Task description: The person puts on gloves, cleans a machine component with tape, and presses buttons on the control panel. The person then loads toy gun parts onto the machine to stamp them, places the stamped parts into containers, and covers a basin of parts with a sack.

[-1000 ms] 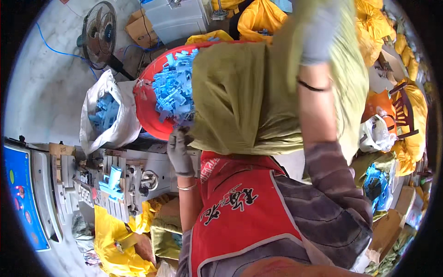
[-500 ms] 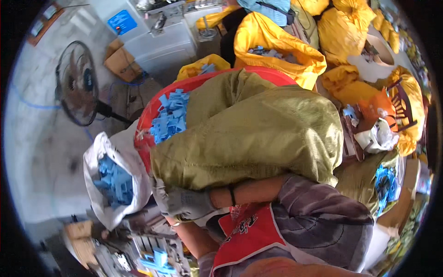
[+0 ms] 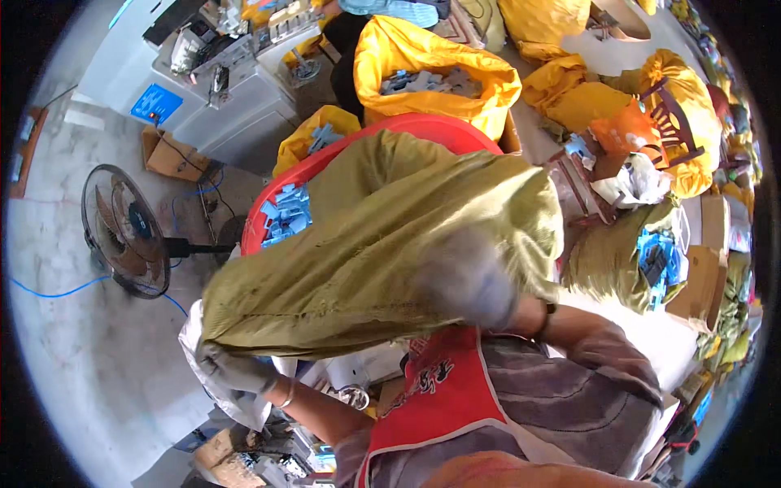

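Observation:
An olive woven sack point(image 3: 350, 260) lies bulging across a red tub point(image 3: 264, 193), covering most of it. Light blue plastic pieces point(image 3: 289, 213) show in the tub beside the sack's left part. My left hand point(image 3: 236, 370), in a grey glove, is closed on the sack's lower left corner. My right hand point(image 3: 468, 281), also gloved, is over the sack's right part; motion smears its fingers, so I cannot tell their grip. A white sack point(image 3: 199, 346) stands partly hidden behind my left hand and the olive sack.
A black standing fan point(image 3: 126, 232) is at left. Yellow sacks with grey-blue pieces, one large point(image 3: 496, 81), one small point(image 3: 293, 146), stand behind the tub. An olive bag point(image 3: 606, 260) with blue pieces, an orange bag point(image 3: 626, 130) and cardboard point(image 3: 695, 285) sit at right.
My hands, together near the sack's lower left before, are now apart: the right has swept rightward over the sack. The sack's lower left corner now extends farther left, over the white sack.

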`<state>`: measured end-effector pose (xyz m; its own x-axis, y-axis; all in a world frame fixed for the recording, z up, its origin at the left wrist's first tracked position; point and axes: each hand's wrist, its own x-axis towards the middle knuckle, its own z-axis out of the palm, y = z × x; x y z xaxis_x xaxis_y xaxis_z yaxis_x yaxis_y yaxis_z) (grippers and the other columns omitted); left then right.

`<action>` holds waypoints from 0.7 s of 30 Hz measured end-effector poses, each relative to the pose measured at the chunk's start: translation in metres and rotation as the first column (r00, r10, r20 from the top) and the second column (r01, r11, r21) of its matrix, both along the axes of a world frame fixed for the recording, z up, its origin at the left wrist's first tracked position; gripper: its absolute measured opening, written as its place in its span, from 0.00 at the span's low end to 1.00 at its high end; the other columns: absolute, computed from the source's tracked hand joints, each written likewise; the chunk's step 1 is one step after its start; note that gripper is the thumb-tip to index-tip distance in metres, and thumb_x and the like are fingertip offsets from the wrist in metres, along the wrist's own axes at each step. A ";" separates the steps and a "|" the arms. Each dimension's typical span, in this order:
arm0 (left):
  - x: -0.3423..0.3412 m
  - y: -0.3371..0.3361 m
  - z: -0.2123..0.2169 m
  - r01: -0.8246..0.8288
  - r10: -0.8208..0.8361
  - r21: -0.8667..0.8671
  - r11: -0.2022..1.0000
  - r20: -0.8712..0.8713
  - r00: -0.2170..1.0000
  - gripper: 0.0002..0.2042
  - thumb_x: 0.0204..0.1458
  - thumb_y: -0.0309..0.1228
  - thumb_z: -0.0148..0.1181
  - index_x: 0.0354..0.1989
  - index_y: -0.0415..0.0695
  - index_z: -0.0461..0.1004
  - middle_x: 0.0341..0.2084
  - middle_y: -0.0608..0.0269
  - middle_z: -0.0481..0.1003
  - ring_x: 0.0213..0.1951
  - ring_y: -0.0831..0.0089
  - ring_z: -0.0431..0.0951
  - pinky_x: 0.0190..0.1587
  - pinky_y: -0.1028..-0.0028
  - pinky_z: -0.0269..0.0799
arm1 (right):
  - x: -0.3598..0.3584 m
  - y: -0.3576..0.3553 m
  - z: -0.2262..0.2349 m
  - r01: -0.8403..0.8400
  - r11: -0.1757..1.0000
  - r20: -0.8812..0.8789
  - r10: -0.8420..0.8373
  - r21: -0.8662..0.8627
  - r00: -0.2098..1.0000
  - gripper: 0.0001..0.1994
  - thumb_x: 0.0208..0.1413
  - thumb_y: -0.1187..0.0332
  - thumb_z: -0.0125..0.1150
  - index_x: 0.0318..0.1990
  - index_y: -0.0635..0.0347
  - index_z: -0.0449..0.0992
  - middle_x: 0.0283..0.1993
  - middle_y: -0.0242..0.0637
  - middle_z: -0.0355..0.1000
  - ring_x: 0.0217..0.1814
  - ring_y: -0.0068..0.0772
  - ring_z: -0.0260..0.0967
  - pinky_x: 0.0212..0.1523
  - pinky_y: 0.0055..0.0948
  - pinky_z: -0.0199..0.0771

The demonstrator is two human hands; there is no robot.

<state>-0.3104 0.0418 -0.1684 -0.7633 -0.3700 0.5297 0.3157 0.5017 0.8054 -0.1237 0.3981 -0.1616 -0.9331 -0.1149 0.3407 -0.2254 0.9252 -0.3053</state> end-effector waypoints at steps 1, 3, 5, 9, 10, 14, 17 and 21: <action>-0.008 -0.013 0.010 0.032 -0.029 0.063 0.997 -0.055 0.998 0.13 0.59 0.36 0.50 0.43 0.37 0.70 0.38 0.57 0.73 0.37 0.73 0.71 0.43 0.71 0.69 | 0.013 0.021 0.008 0.205 0.979 0.047 -0.205 0.013 0.978 0.25 0.42 0.59 0.63 0.51 0.52 0.69 0.58 0.40 0.62 0.60 0.47 0.58 0.60 0.48 0.57; -0.004 0.041 0.071 0.028 -0.012 0.295 0.955 -0.058 0.998 0.13 0.59 0.37 0.50 0.40 0.39 0.69 0.36 0.57 0.73 0.37 0.72 0.71 0.43 0.71 0.69 | 0.056 0.059 -0.011 0.510 0.860 0.188 -0.500 -0.006 0.846 0.31 0.38 0.56 0.66 0.54 0.51 0.68 0.57 0.38 0.63 0.62 0.45 0.55 0.62 0.47 0.54; -0.012 0.053 0.103 0.056 -0.034 0.134 0.989 -0.162 0.986 0.14 0.59 0.39 0.50 0.37 0.39 0.69 0.35 0.58 0.73 0.36 0.72 0.71 0.43 0.70 0.68 | 0.103 0.081 -0.056 0.508 0.861 0.392 -0.481 0.041 0.784 0.19 0.49 0.60 0.59 0.46 0.60 0.71 0.50 0.46 0.66 0.56 0.49 0.59 0.58 0.45 0.59; -0.011 0.051 0.156 -0.014 -0.061 -0.189 0.982 -0.389 0.919 0.15 0.60 0.40 0.48 0.37 0.38 0.70 0.35 0.57 0.74 0.37 0.70 0.72 0.42 0.70 0.66 | 0.104 0.071 -0.096 0.592 0.665 0.337 -0.487 -0.455 0.806 0.10 0.54 0.70 0.54 0.42 0.60 0.72 0.41 0.50 0.70 0.44 0.50 0.68 0.48 0.41 0.67; -0.005 0.022 0.170 -0.463 0.077 -0.795 0.392 -0.473 0.878 0.16 0.61 0.40 0.46 0.37 0.37 0.70 0.36 0.56 0.74 0.37 0.69 0.72 0.43 0.70 0.66 | 0.096 0.067 -0.104 0.652 0.548 0.326 -0.578 -0.524 0.748 0.06 0.55 0.73 0.52 0.39 0.63 0.71 0.37 0.53 0.69 0.37 0.49 0.68 0.40 0.36 0.70; 0.012 -0.024 0.222 -0.407 0.033 -0.441 0.800 -0.645 0.763 0.15 0.61 0.40 0.46 0.42 0.38 0.69 0.35 0.59 0.73 0.40 0.74 0.72 0.44 0.75 0.70 | 0.001 0.106 -0.037 0.293 0.289 0.055 -0.619 -0.911 0.784 0.11 0.65 0.69 0.43 0.45 0.66 0.69 0.38 0.34 0.68 0.42 0.27 0.65 0.47 0.27 0.67; 0.055 -0.037 0.233 -0.395 -0.051 -0.527 0.753 -0.645 0.763 0.13 0.59 0.38 0.49 0.43 0.39 0.68 0.39 0.59 0.72 0.41 0.75 0.71 0.43 0.75 0.70 | -0.072 0.131 0.095 0.171 0.801 -0.507 -0.512 -0.574 0.694 0.06 0.50 0.78 0.44 0.34 0.67 0.68 0.36 0.50 0.67 0.40 0.52 0.63 0.40 0.39 0.65; 0.097 -0.014 0.204 -0.545 0.085 -0.700 0.462 -0.576 0.813 0.14 0.60 0.37 0.48 0.47 0.39 0.67 0.43 0.58 0.71 0.45 0.72 0.71 0.47 0.73 0.67 | -0.116 0.148 0.174 0.304 0.950 -0.527 -0.294 -0.070 0.797 0.07 0.54 0.73 0.47 0.38 0.64 0.69 0.37 0.45 0.69 0.38 0.43 0.67 0.38 0.36 0.68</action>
<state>-0.2132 0.0276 0.0357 -0.3091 0.2318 0.9223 0.1500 0.9696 -0.1934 -0.2395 0.5460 0.0127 -0.6012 0.1297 0.7885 -0.0580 0.9770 -0.2050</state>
